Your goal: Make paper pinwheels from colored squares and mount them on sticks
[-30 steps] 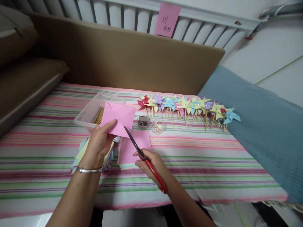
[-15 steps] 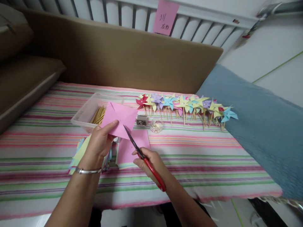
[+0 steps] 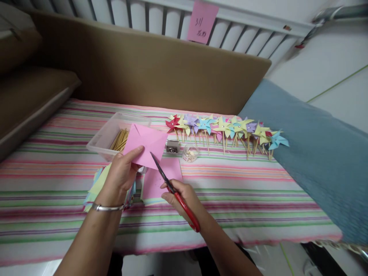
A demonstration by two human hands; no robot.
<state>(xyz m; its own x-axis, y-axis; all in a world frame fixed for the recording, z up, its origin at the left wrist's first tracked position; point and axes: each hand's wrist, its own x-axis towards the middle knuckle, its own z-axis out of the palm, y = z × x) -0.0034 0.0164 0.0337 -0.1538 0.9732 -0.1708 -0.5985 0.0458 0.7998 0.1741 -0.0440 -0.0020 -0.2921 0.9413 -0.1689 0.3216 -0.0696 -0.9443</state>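
A square of pink paper [image 3: 152, 140] is pinched at its lower left by my left hand [image 3: 123, 166], thumb on top. My right hand [image 3: 184, 199] grips red-handled scissors [image 3: 188, 211], whose dark blades lie over the paper's lower right corner, the tip pointing toward its middle. A slit shows near the paper's upper left corner. Under the scissors, a stack of pink sheets [image 3: 149, 186] rests on the cloth. Below my left wrist, partly hidden, lies a pile of coloured paper [image 3: 96, 188].
A clear plastic box [image 3: 99, 143] holds wooden sticks [image 3: 119, 140]. Near it stand a small box of metal pins [image 3: 172, 146] and a round tub of small pale pieces [image 3: 190, 153]. Finished paper pinwheels [image 3: 222, 124] lie in a row behind. A cardboard panel [image 3: 161, 73] bounds the striped cloth [image 3: 230, 214].
Almost nothing differs. The scissors' handles and my right hand have shifted very slightly left; the paper and my left hand stay in place.
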